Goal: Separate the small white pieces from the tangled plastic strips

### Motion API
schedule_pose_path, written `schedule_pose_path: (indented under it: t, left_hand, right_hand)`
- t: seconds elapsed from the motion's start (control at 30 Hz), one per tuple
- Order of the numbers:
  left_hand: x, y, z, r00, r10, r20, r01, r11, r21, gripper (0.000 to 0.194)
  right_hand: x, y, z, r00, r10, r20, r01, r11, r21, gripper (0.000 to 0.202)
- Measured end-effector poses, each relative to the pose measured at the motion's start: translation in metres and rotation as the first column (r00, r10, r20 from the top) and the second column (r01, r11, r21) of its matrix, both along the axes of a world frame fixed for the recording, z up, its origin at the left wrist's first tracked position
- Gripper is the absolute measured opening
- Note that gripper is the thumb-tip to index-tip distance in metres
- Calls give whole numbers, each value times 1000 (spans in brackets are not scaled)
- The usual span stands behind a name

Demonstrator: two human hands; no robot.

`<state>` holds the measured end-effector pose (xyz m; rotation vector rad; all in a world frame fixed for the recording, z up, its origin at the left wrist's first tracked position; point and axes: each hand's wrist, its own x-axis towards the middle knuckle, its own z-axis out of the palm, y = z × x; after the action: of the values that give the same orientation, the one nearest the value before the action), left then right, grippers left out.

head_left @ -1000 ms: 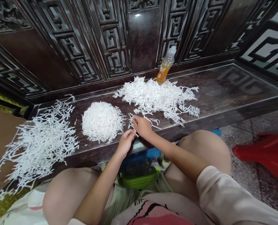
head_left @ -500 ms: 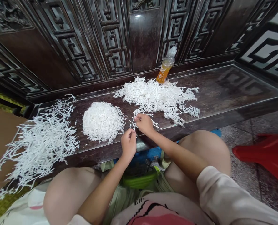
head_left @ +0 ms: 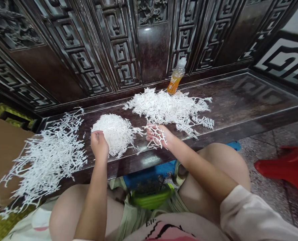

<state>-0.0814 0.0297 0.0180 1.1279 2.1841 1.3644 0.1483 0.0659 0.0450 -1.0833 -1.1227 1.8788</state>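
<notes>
My right hand is closed on a white branched sprig, thin and net-like, which spreads over the fingers above the bench's front edge. My left hand is curled at the left front side of a round pile of short white pieces; whatever its fingers may hold is hidden. Behind my right hand lies a wide heap of white branched sprigs. To the left of my left hand spreads a loose pile of longer, barer white stems.
A bottle of orange drink stands behind the wide heap, close to the carved wooden backrest. The dark bench stretches to the right. Cardboard is at far left, a green basket between my knees, a red plastic object at right.
My left hand has moved left, away from my right hand, to the round pile. My right hand has turned and shifted slightly right, lifting the branched sprig.
</notes>
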Motion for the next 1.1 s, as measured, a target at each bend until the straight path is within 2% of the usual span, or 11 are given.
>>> schedule_pose_path:
  t: [0.13,0.27,0.33,0.43,0.53,0.57,0.67,0.77,0.83,0.97,1.1]
  left_hand:
    - [-4,11,-19,942,37,-333,-91,985,-147,38]
    - [10,7,-22,909,-70,-411,-29,973,-231,49]
    - [13,5,-18,909,-109,-401,19,975,-222,48]
    - [17,3,-7,935,-110,-336,85,993,-87,35]
    - [28,-3,11,976,-218,-3,218,972,91,23]
    - [33,-7,19,938,-302,171,279,950,143,23]
    - [52,-22,40,636,-496,591,432,864,260,36]
    - [67,-40,53,376,-645,665,620,708,337,44]
    - [73,-49,51,253,-684,684,704,615,354,45]
    - [85,-56,35,185,-656,732,753,573,324,55]
    - [96,-66,34,237,-638,732,720,622,309,51]
  right_hand:
    - [1,-2,0,996,77,-33,-76,997,15,23]
    - [13,8,11,989,27,-145,-19,998,52,26]
    - [18,12,18,970,12,-243,2,998,60,26]
    - [21,13,24,925,20,-379,6,998,67,28]
    - [22,7,26,842,61,-536,-14,996,91,35]
    - [21,3,26,806,89,-585,-39,994,98,38]
    - [17,-9,25,700,216,-681,-185,975,120,43]
    - [11,-21,23,606,307,-734,-277,946,166,38]
    - [4,-27,22,579,395,-713,-386,903,187,28]
    - [-5,-35,22,577,439,-689,-415,884,215,6]
    - [-4,-47,30,629,545,-554,-462,835,299,18]
